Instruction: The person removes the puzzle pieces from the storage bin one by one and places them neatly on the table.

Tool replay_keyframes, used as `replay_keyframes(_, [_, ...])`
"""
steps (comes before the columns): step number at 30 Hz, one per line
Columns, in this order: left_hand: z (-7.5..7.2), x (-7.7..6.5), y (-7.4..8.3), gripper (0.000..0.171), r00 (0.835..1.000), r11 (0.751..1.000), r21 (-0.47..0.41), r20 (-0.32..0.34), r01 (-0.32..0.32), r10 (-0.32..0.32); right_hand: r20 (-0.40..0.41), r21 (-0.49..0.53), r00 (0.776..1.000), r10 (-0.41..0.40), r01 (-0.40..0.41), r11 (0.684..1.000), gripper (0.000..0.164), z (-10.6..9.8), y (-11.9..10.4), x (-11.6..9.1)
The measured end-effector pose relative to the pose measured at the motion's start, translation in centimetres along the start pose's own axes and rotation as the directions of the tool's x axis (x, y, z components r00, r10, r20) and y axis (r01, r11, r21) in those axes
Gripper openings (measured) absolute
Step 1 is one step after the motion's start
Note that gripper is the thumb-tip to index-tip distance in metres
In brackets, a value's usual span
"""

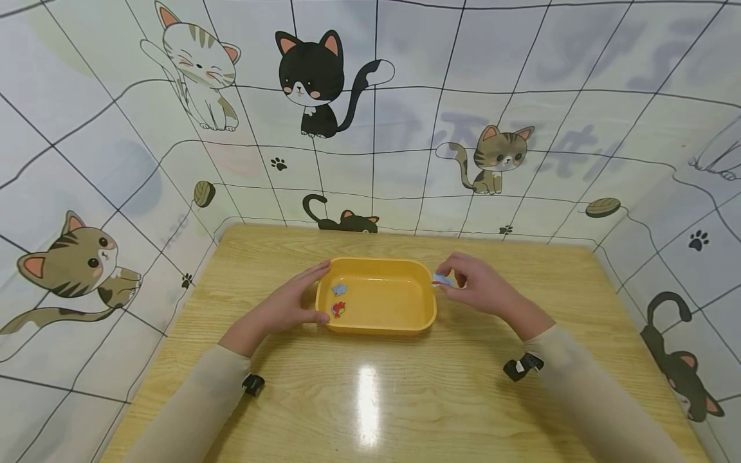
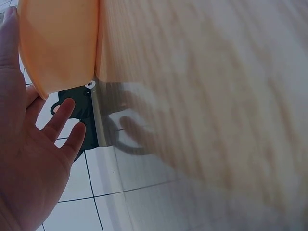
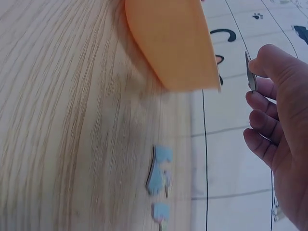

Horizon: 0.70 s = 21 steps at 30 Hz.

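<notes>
A yellow tray (image 1: 382, 325) sits on the wooden table, with a blue star-shaped piece (image 1: 339, 290) and a red fish-like piece (image 1: 338, 310) inside near its left end. My left hand (image 1: 292, 303) holds that end, thumb at the near corner and fingers at the far one. In the left wrist view, two fingers of the left hand (image 2: 45, 159) extend loosely below the tray. Just off the tray's right end, my right hand (image 1: 477, 283) pinches a small flat blue piece (image 1: 442, 280) with a red part. The right wrist view shows this flat piece (image 3: 250, 72) edge-on between thumb and finger.
Several light blue pieces (image 3: 155, 177) lie on the table in the right wrist view, near the tray's right side. A wall covering with cartoon cats (image 1: 312, 77) and grid lines rises behind the table (image 1: 301, 386) and on both sides.
</notes>
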<state>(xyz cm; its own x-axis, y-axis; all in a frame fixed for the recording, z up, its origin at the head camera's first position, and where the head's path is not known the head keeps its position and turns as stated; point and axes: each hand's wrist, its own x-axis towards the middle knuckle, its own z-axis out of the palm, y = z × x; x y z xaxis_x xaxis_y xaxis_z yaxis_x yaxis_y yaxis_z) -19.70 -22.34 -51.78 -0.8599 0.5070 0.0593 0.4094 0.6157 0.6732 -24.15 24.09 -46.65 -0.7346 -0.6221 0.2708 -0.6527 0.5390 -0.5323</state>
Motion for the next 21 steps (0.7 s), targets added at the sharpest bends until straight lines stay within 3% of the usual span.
replay_keyframes(12, [0.1,-0.1,-0.1,0.112,1.000,1.000,-0.008,-0.011,-0.011,0.011,-0.106,-0.106,0.989,0.102,-0.113,0.988,0.025,-2.8,4.0,-4.7])
replay_keyframes(21, [0.1,0.1,-0.5,0.111,1.000,1.000,-0.021,0.003,0.004,-0.004,-0.197,-0.117,0.951,0.239,-0.265,0.957,0.024,-3.9,7.1,-8.8])
